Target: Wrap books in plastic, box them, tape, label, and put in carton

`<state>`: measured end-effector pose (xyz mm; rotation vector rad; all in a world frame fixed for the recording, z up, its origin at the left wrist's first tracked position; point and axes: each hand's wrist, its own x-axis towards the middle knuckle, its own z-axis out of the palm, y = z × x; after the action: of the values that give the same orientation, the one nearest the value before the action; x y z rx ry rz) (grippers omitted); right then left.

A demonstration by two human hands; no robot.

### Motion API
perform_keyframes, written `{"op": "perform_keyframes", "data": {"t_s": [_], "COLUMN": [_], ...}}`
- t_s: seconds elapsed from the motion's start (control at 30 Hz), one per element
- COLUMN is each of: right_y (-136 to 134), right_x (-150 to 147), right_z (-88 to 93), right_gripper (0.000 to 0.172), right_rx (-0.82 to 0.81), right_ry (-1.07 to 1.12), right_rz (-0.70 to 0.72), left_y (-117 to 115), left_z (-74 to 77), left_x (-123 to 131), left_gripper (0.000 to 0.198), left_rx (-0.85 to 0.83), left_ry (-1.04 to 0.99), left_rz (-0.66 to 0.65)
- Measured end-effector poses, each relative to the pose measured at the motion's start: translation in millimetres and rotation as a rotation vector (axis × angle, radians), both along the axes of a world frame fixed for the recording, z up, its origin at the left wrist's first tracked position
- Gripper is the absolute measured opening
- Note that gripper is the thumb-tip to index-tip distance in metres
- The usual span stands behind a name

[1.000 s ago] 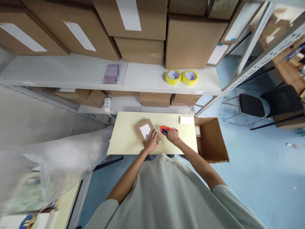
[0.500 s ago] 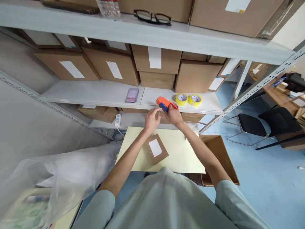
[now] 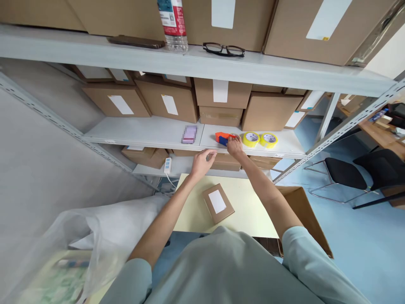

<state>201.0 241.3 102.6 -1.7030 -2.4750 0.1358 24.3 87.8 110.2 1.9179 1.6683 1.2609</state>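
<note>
At the far left, a translucent plastic bag (image 3: pixel 120 219) bulges beside the bench (image 3: pixel 253 215). A white power strip (image 3: pixel 168 165) stands at the front of the lower shelf, its cord trailing down. On the middle shelf (image 3: pixel 133 128) lies a purple item (image 3: pixel 190 134), blurred out. The left hand (image 3: pixel 201 164) is empty, fingers loosely curved with a gap to the thumb, in front of that shelf's edge. Below it, a small brown carton (image 3: pixel 226 207) with a white label sits askew on the bench. Next comes the orange-and-blue tape dispenser (image 3: pixel 222 139), gripped by the right hand (image 3: pixel 234 145) at the middle shelf; whether it touches the board I cannot tell. Just right of it, two yellow tape rolls (image 3: pixel 251 139) lie side by side. Farther right are an open box (image 3: pixel 305 211) and a black chair (image 3: pixel 344 173).
</note>
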Motion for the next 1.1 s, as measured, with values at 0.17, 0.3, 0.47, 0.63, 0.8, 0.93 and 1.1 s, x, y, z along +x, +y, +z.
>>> {"op": "perform_keyframes", "data": {"t_s": [0.17,0.3,0.47,0.63,0.8,0.93,1.1], "right_y": [-2,-45,-156,-267,-321,-332,-343], "right_x": [-2,10,52,86,82,66,59], "right_z": [-8.9,-29.0,-107.3,-189.3,-218.5,-218.7,-214.1], "right_gripper": [0.049,0.052,0.060,0.071,0.078,0.080,0.089], "right_rx": [0.115,0.221,0.081,-0.465,-0.907,-1.013,-0.987], "right_ry": [0.070,0.138,0.295,0.528,0.955,1.354,1.280], "right_rz": [-0.052,-0.044,-0.178,-0.673,-0.930,-1.042,-1.007], "left_y": [-3,-4,-18,-19,3,13,5], "left_z": [-32.3,-86.8,-176.0,-236.0,-258.0,-259.8,-250.0], "left_x": [-16,-23,-21,-14,-2,5,-1], "left_gripper": [0.024,0.031,0.045,0.064,0.065,0.064,0.068], "left_rx": [-0.123,-0.308,-0.610,-0.815,-0.930,-0.978,-0.990], "left_ry": [0.008,0.006,0.189,0.216,0.139,0.113,0.075], "left_rz": [-0.044,-0.117,-0.154,-0.205,-0.216,-0.283,-0.224]}}
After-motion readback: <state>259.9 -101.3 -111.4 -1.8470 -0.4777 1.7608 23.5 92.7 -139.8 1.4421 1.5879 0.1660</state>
